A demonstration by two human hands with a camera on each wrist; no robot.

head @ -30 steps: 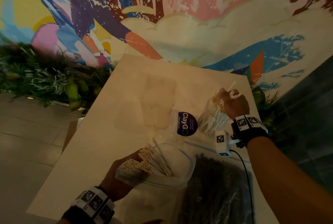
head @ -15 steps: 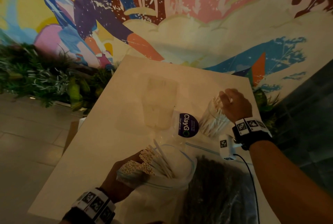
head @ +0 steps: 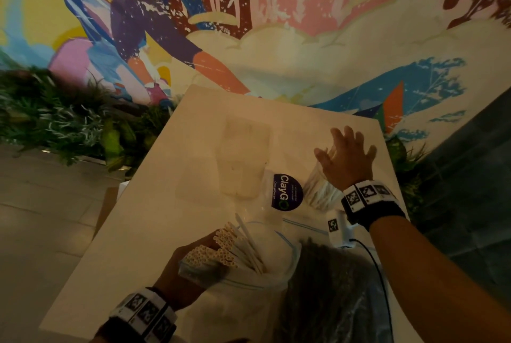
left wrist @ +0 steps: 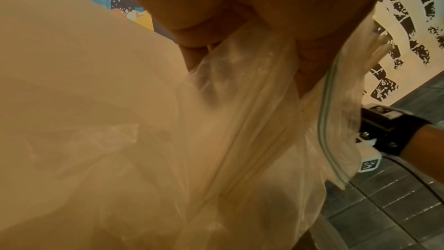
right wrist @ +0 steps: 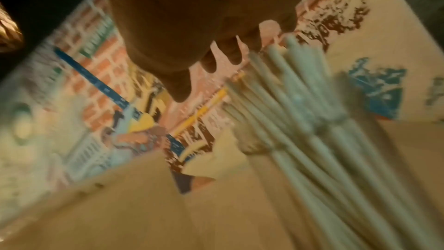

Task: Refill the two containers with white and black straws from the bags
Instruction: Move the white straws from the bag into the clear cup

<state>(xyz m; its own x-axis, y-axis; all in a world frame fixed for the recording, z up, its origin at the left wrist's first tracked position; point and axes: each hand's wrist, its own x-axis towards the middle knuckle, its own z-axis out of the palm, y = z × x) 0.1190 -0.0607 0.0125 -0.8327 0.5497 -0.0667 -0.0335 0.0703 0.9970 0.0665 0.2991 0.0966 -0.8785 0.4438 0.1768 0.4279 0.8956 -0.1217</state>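
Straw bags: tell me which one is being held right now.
The bag of white straws: the left hand grips it. The bag of black straws lies untouched beside it.

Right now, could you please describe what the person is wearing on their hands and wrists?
Both hands are bare. Each wrist carries a black band topped with white blocks printed with black square tags. A small white camera module with its own tag hangs under the right wrist, trailing a thin black cable. No sleeves show.

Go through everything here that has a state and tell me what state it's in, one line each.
right hand: open, fingers spread over the container.
left hand: grips the white-straw bag.
white-straw bag: open, straws sticking out.
container: holds white straws.
black-straw bag: lying on the table.
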